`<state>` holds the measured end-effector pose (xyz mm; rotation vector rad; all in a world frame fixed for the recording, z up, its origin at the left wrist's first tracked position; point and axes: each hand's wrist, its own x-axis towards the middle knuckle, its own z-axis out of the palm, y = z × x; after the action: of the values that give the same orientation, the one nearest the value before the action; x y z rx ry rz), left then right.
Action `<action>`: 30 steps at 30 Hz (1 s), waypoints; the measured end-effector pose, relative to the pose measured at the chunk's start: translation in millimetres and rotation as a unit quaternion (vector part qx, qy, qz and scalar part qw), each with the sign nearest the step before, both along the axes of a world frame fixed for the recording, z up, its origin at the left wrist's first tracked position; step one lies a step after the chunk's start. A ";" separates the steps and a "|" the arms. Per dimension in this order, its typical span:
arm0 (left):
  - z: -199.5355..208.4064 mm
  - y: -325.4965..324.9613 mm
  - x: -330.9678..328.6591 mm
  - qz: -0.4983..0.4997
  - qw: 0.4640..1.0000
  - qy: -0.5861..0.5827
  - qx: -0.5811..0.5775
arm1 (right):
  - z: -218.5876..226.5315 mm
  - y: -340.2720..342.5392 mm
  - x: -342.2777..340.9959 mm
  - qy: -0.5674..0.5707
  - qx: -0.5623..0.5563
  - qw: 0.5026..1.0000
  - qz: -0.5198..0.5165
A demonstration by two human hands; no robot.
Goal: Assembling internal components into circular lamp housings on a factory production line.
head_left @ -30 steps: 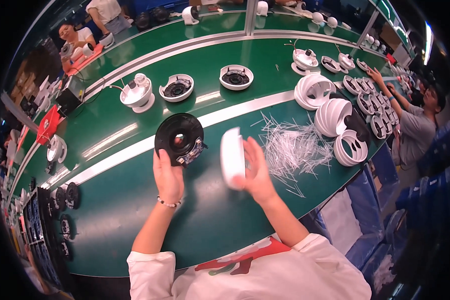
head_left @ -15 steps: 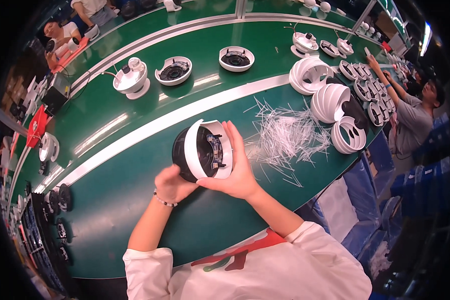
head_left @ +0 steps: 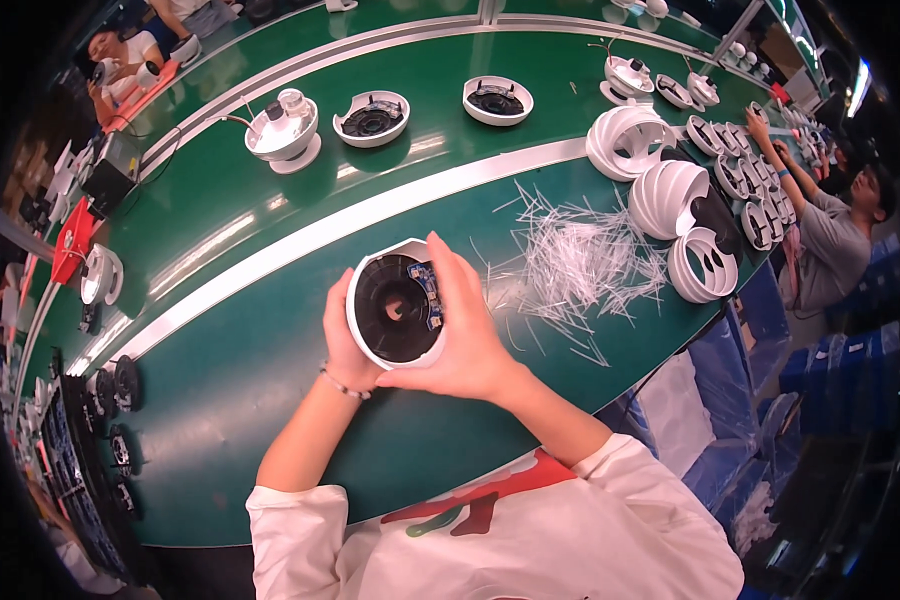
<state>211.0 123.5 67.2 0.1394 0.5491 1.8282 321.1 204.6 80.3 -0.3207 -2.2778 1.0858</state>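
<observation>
Shell [head_left: 407, 248], white and round, is held above the desk [head_left: 220, 420], inward of its near edge. My left grip [head_left: 346, 338] cups its left side; my right grip [head_left: 468, 335] clasps its right. A black disc [head_left: 375, 312] lies within the rim.

No legible text, labels, brands, numbers or signs anywhere in view.
</observation>
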 end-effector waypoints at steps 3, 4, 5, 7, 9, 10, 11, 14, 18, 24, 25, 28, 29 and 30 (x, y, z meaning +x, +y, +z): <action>-0.6 -0.4 1.6 0.008 0.999 0.028 -0.016 | -1.2 -1.5 -1.2 -0.001 0.038 0.999 -0.008; 0.9 -0.4 1.9 -0.010 0.999 0.032 -0.009 | -2.9 1.0 -1.6 -0.001 0.039 0.999 -0.007; 1.8 0.3 1.6 -0.028 0.999 0.037 -0.002 | -5.1 5.2 -2.0 0.001 0.044 0.999 -0.003; -0.8 -2.5 -3.3 -0.039 0.998 0.037 0.012 | -3.8 8.9 -3.6 0.004 0.048 0.999 0.004; -1.7 -3.5 -6.4 -0.051 0.998 0.039 0.029 | 2.8 12.3 -5.2 -0.040 0.076 0.996 0.029; -1.1 -4.5 -6.1 -0.051 0.998 0.037 0.027 | 4.4 12.7 -4.5 -0.037 0.080 0.996 0.029; -0.4 -5.9 -4.9 -0.050 0.998 0.036 0.025 | 6.1 11.7 -2.8 -0.039 0.080 0.996 0.024; -11.8 -5.3 0.0 0.007 0.988 0.153 0.012 | -0.6 3.9 -5.6 -0.016 0.050 0.998 -0.033; -16.2 -5.9 6.6 0.038 0.991 0.130 0.017 | -5.8 -12.7 -4.5 -0.018 0.043 0.996 -0.079; -8.0 12.1 -6.1 0.082 0.996 0.041 0.011 | -11.1 4.5 -8.6 -0.016 0.038 0.998 -0.050; -4.9 16.2 -12.9 0.104 0.995 -0.002 -0.008 | -10.6 6.0 -3.6 0.008 0.052 0.998 -0.047; -20.1 21.0 -57.7 0.156 0.987 -0.026 -0.021 | 0.3 22.8 26.7 0.041 0.119 0.989 -0.078; -23.0 17.5 -75.5 0.166 0.986 -0.015 -0.020 | 2.0 33.3 42.5 0.039 0.154 0.981 -0.109; -22.8 16.4 -92.4 0.169 0.985 -0.007 -0.017 | 6.0 46.8 64.7 0.024 0.183 0.971 -0.153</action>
<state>118.6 139.9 44.4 0.0100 0.6228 2.1468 385.9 251.4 86.3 -0.4681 -2.2360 0.5022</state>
